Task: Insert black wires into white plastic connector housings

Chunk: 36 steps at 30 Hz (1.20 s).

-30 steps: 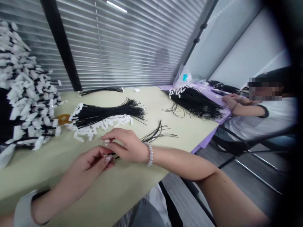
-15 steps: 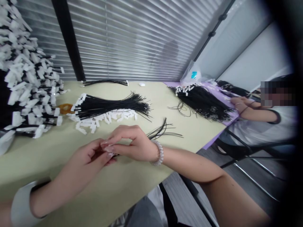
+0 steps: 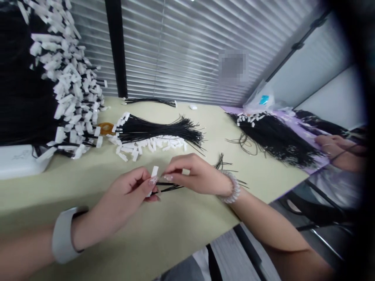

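My left hand point(image 3: 129, 191) pinches a white plastic connector point(image 3: 155, 170) between thumb and fingers. From it a few black wires point(image 3: 171, 188) run right, passing under my right hand point(image 3: 196, 175). That hand is curled, its thumb and fingertips drawn together just right of the connector; whatever they pinch, if anything, is hidden. Beyond my right wrist the loose ends of black wires point(image 3: 222, 162) fan out on the table. Past both hands lies a thick bundle of black wires point(image 3: 158, 130) with white connectors at its left end.
Loose white connectors point(image 3: 152, 143) lie along the bundle's near side. A large heap of white-ended wires point(image 3: 70, 89) rises at left above a white box point(image 3: 23, 162). An orange-brown band point(image 3: 106, 128) sits between. At right, another person's hand point(image 3: 336, 148) is near a black wire pile point(image 3: 275, 136).
My hands have parted slightly, the right one moving away from the left. The white connector and its wires now show between them. The view has shifted left.
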Each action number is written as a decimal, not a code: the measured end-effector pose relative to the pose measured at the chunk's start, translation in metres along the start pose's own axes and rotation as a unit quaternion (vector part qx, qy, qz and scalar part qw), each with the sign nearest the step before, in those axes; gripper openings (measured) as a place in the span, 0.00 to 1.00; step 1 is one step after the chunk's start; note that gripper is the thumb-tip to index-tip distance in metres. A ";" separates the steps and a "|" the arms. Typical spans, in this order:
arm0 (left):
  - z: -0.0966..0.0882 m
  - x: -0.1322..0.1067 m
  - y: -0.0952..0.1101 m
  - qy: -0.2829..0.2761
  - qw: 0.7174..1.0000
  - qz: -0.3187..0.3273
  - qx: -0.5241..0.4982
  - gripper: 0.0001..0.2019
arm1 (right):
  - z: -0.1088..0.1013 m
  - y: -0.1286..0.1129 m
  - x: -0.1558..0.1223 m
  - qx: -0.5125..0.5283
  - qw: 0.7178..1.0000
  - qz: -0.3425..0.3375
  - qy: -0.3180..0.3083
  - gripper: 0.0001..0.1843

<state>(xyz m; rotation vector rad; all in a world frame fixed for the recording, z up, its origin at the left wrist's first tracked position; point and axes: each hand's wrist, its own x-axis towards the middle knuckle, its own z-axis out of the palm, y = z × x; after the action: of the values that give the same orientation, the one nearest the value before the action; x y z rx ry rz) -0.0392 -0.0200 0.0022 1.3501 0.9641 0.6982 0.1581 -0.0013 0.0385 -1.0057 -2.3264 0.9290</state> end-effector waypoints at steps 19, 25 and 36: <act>-0.005 0.001 0.002 0.026 0.999 0.022 0.041 0.13 | 0.020 0.004 0.003 0.148 0.986 0.066 -0.049 0.16; -0.004 0.003 0.003 0.025 0.999 0.011 0.039 0.14 | 0.021 0.003 0.003 -0.179 0.979 -0.080 0.055 0.10; -0.006 0.003 0.000 0.013 0.999 -0.007 -0.034 0.14 | -0.071 0.069 -0.008 -0.003 0.858 0.042 0.512 0.12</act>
<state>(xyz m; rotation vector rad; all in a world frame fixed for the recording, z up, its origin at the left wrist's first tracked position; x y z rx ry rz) -0.0426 -0.0143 0.0021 1.2767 0.9615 0.7335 0.2389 0.0571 0.0359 -1.2037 -1.3761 0.2510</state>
